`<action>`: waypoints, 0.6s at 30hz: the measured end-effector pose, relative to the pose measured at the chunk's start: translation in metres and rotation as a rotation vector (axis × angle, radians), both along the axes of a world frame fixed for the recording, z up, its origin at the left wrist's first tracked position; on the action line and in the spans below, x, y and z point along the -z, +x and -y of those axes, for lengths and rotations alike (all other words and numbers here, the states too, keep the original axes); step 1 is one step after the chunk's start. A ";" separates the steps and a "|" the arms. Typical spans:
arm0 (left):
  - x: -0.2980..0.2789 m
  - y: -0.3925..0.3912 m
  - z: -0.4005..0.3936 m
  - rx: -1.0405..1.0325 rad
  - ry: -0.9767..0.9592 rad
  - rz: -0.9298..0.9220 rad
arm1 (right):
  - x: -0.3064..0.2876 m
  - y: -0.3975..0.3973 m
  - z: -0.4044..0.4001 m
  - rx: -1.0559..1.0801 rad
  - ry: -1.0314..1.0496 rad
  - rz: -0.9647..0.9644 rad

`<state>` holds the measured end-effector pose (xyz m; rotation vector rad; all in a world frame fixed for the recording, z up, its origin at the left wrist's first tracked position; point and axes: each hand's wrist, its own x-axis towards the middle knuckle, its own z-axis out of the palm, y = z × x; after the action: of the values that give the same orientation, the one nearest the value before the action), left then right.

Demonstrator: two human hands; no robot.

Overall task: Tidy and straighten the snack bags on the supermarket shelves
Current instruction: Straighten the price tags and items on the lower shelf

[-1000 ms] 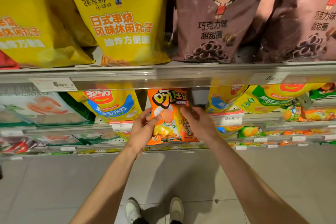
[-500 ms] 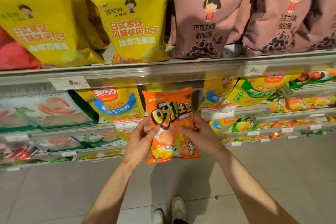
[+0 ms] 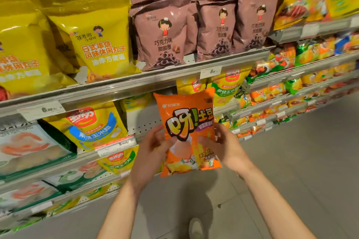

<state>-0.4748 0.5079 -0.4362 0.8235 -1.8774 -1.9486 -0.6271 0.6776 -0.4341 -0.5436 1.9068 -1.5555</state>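
Note:
An orange snack bag is held upright in front of the shelves, clear of them. My left hand grips its left edge, thumb on the front. My right hand grips its right edge the same way. Behind the bag, the second shelf shows a bare gap of perforated back panel between yellow corn snack bags on the left and more yellow bags on the right.
The upper shelf carries large yellow bags and brown chocolate ring bags. Lower shelves hold white-green bags and small mixed packs running right. Grey floor tiles and my shoe lie below.
Both hands have lifted the orange bag out of the lower shelf and raised it in front of the shelves. The view has swung up and to the right.

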 end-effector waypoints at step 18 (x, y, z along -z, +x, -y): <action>-0.111 -0.212 -0.114 0.084 -0.216 -0.209 | -0.112 -0.185 -0.136 0.103 -0.174 -0.322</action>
<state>-0.6873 0.6218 -0.3250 0.4664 -1.9778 -1.7601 -0.8120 0.8132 -0.3217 -0.8252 2.0727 -1.8003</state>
